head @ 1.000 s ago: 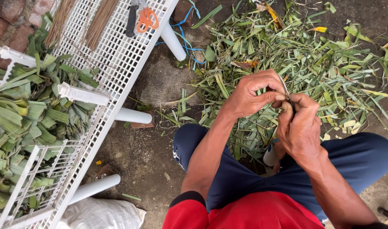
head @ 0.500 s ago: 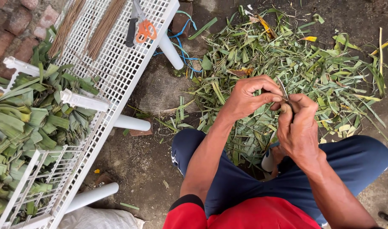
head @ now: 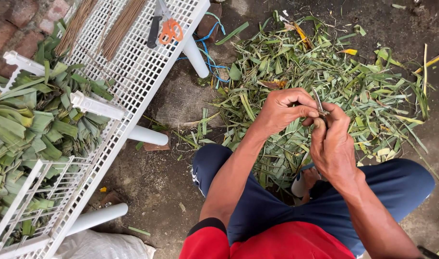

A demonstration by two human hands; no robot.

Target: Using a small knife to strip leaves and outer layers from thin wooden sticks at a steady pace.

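Both hands meet above the leaf scraps [head: 334,76]: the left hand [head: 282,110] and right hand [head: 332,144] pinch a thin leaf strip [head: 318,101] between closed fingertips. Orange-handled scissors [head: 169,29] lie at ten o'clock on the white surface [head: 133,72].

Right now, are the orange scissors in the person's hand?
No, the scissors lie on the white rack, far from both hands, which are pinching a thin strip over the leaf pile.

Left hand [head: 282,111] and right hand [head: 332,144] pinch a thin strip [head: 318,101] above leaf scraps [head: 354,81].
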